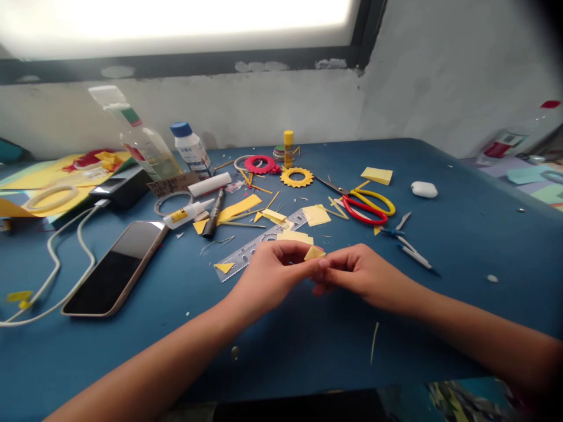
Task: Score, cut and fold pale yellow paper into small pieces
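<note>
A small folded piece of yellow paper [314, 253] is pinched between my two hands. My left hand [279, 269] holds it from the left, thumb in front, and my right hand [363, 271] closes on its right side, the fingertips of both hands meeting. Just behind them, pale yellow paper pieces [315, 215] lie by a clear ruler [240, 256]. Red and yellow scissors [363, 211] rest half open behind my right hand, with a blue-and-white compass-like tool [413, 253] nearer.
A phone [116, 269] and white cables lie at the left. Further back are a marker [214, 214], a glue bottle [187, 214], a glue stick [288, 149], paper rings [297, 177] and bottles [191, 149]. A white case [424, 189] sits at the right.
</note>
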Available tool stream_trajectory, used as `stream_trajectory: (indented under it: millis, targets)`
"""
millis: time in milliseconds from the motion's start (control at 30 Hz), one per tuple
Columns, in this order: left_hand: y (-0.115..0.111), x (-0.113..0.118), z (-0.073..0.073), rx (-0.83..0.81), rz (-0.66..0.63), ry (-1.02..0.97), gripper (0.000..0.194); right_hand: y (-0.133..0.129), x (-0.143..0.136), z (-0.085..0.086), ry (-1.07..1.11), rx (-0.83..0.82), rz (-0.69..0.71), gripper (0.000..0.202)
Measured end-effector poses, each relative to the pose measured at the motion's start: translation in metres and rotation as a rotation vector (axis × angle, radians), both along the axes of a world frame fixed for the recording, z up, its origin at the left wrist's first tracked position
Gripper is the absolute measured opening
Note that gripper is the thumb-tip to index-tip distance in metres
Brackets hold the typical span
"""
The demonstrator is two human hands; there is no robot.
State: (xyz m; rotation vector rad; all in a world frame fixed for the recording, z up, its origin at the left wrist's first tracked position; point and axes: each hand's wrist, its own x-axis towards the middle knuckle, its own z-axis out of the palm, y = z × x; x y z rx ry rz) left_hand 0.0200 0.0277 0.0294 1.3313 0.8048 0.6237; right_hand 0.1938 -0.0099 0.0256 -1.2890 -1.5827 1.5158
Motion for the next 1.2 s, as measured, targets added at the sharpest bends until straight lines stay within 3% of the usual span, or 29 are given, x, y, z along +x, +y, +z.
stream_trajectory:
  millis: [167, 300, 500, 700, 867, 933, 1100, 1200]
  targets:
    - [-0.001, -0.002, -0.001, 0.046, -0.049, 0.086, 0.017, -0.001, -0.001, -0.001, -0.026, -0.054, 0.028, 0.024]
    - [-0.003, 0.0, 0.001, 0.005, 0.022, 0.032, 0.018, -0.002, -0.001, 0.001, -0.025, -0.064, 0.033, 0.027]
    - [-0.001, 0.003, 0.002, 0.026, -0.02, -0.013, 0.026, 0.001, 0.0, -0.002, 0.002, -0.087, 0.054, 0.025]
    - [-0.002, 0.003, -0.001, 0.234, 0.081, 0.092, 0.023, 0.004, 0.002, -0.005, 0.069, -0.126, 0.028, 0.024]
    - [-0.001, 0.0, -0.009, 0.671, 0.127, 0.14, 0.014, 0.004, 0.0, -0.005, 0.102, -0.147, 0.0, 0.026]
    - [0.002, 0.0, -0.009, 0.616, 0.123, 0.134, 0.015, 0.004, 0.0, -0.005, 0.112, -0.139, -0.026, 0.026]
    - [0.011, -0.005, -0.003, 0.204, -0.035, 0.127, 0.023, 0.004, 0.002, -0.004, 0.086, -0.047, -0.048, 0.023]
    - [0.013, -0.007, -0.002, 0.181, -0.003, 0.149, 0.027, 0.006, 0.002, -0.004, 0.062, -0.019, -0.059, 0.024]
